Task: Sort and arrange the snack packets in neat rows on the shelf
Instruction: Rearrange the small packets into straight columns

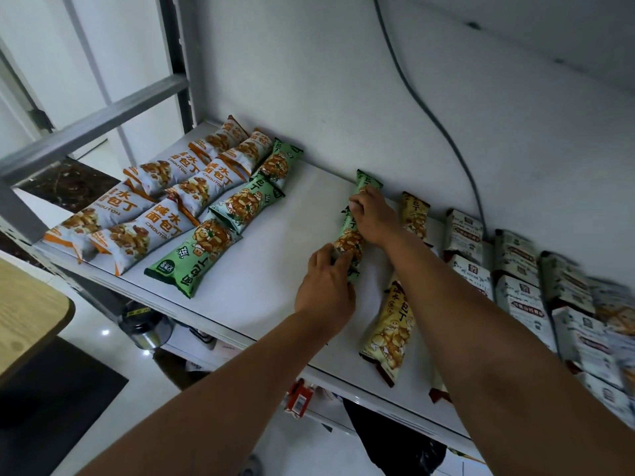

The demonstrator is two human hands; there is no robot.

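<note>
On the white shelf (pixel 275 242), orange-and-white crouton packets (pixel 151 221) lie in two rows at the left. Beside them runs a row of green packets (pixel 237 204). In the middle stands a line of green packets (pixel 352 235) on edge, gripped at its near end by my left hand (pixel 326 286) and farther back by my right hand (pixel 372 214). Yellow packets (pixel 391 331) lie just right of that line, partly hidden by my right arm. Rows of white packets (pixel 522 297) fill the right side.
A grey cable (pixel 429 118) runs down the back wall behind the packets. The shelf's metal frame (pixel 89 128) crosses the upper left. A wooden table corner (pixel 31 314) sits at lower left. Items lie on a lower shelf (pixel 299 400) under the front edge.
</note>
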